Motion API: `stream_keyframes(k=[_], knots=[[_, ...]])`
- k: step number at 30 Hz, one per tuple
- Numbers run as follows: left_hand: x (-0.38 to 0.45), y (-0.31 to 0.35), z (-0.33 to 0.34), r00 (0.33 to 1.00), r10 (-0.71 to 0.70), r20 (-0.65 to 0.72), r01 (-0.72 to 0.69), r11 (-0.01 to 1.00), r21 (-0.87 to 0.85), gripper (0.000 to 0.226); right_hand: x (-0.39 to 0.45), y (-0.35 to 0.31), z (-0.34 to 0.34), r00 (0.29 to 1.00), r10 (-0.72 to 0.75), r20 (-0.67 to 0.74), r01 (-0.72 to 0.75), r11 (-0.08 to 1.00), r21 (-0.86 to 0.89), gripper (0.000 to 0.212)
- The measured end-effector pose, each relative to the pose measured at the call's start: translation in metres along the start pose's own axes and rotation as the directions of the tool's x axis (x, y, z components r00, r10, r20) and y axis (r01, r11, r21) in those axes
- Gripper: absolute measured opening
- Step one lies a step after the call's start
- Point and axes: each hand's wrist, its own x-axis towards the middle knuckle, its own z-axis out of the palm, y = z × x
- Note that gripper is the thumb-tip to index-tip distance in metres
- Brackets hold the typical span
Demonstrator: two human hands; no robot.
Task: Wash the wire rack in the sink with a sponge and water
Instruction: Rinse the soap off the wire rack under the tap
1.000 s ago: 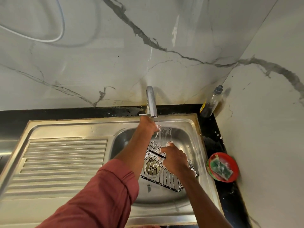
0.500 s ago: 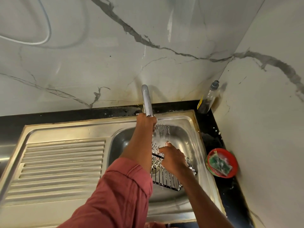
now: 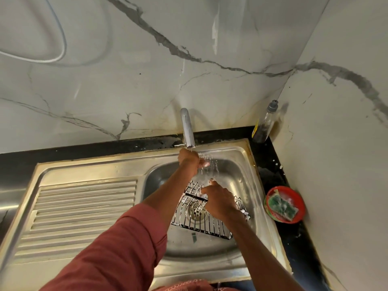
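Glossy steel sink (image 3: pixel 247 156), seemingly wet
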Motion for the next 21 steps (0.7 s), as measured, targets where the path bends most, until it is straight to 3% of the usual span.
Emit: stream_keyframes(k=[2,5,7,10,13,15,16,18,21], knots=[[-0.006,0.003,0.000,0.993,0.114,0.020,-0.115,0.976,0.185,0.010,-0.001,-0.002,0.000,1.000,-0.011,0.004,0.011,1.000,0.003,0.049],[-0.009,0.001,-0.003,0.930,0.318,0.182,-0.366,0.772,0.520,0.022,-0.001,-0.004,-0.001,1.000,-0.021,-0.007,0.021,1.000,-0.002,0.045],[-0.014,0.007,-0.006,0.846,0.433,0.312,-0.520,0.536,0.665,0.029,-0.001,-0.002,-0.002,1.000,-0.021,-0.005,0.021,1.000,-0.002,0.046],[-0.019,0.014,-0.007,0.736,0.467,0.490,-0.608,0.140,0.781,0.023,-0.002,0.002,0.000,1.000,-0.024,-0.008,0.024,1.000,-0.005,0.045],[-0.022,0.017,-0.007,0.689,0.467,0.554,-0.607,-0.046,0.793,0.022,-0.001,0.004,0.000,0.999,-0.033,-0.007,0.033,0.999,-0.019,0.041],[-0.019,0.013,-0.009,0.690,0.459,0.560,-0.604,-0.063,0.795,0.023,-0.001,0.006,-0.001,0.999,-0.040,0.012,0.041,0.999,-0.035,0.044],[-0.015,0.008,-0.011,0.715,0.435,0.547,-0.604,-0.009,0.797,0.022,-0.001,0.007,-0.002,0.999,-0.040,0.015,0.041,0.998,-0.037,0.045],[-0.010,0.001,-0.015,0.758,0.373,0.535,-0.613,0.129,0.779,0.019,0.001,0.009,-0.001,0.999,-0.036,0.014,0.037,0.999,-0.033,0.044],[-0.004,-0.004,-0.017,0.814,0.227,0.535,-0.578,0.421,0.699,0.028,0.003,0.012,0.000,1.000,-0.028,0.006,0.028,1.000,-0.007,0.040]])
